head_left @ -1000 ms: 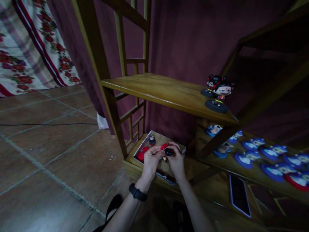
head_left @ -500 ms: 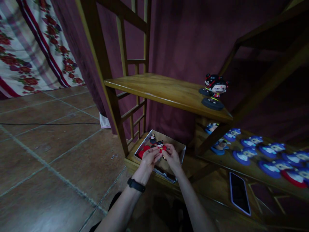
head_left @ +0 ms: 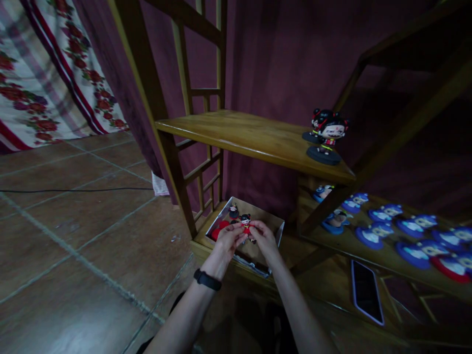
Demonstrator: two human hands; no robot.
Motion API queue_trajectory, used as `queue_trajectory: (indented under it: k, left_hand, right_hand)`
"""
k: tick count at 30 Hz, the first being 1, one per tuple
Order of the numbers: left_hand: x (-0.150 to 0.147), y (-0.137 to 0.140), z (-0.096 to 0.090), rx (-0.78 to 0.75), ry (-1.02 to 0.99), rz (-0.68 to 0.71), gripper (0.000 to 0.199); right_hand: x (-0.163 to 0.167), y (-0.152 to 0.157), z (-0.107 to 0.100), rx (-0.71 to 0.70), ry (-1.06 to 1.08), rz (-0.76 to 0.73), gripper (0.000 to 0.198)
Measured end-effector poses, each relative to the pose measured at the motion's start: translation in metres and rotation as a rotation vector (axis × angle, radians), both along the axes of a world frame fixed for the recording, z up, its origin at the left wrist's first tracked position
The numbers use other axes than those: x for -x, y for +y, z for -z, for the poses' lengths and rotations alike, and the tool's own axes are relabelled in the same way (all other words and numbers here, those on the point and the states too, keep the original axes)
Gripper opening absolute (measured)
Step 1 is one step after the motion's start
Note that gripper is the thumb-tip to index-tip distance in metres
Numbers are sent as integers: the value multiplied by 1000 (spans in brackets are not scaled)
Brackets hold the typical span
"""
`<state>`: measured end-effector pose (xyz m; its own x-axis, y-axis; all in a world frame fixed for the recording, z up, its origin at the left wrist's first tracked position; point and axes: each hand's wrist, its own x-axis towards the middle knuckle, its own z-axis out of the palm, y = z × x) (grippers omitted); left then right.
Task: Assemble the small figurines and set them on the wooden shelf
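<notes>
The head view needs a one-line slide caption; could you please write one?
The left hand and right hand hold a black-haired figurine above an open cardboard box on a wooden shelf.

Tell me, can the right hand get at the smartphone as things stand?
Probably yes, though it would have to let go first: the right hand and left hand both hold a black-haired figurine. The smartphone lies uncovered to the right, seemingly within reach.
</notes>
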<state>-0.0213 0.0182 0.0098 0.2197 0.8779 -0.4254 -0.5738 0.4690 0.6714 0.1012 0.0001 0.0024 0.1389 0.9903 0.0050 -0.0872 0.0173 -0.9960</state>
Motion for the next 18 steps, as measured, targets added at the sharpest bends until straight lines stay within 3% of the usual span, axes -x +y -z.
queue_trajectory:
  k: [18]
  left_hand:
    - [-1,-3,1,-13,15,-22,19]
  right_hand:
    - [-4,0,-1,-39,-71,20,13]
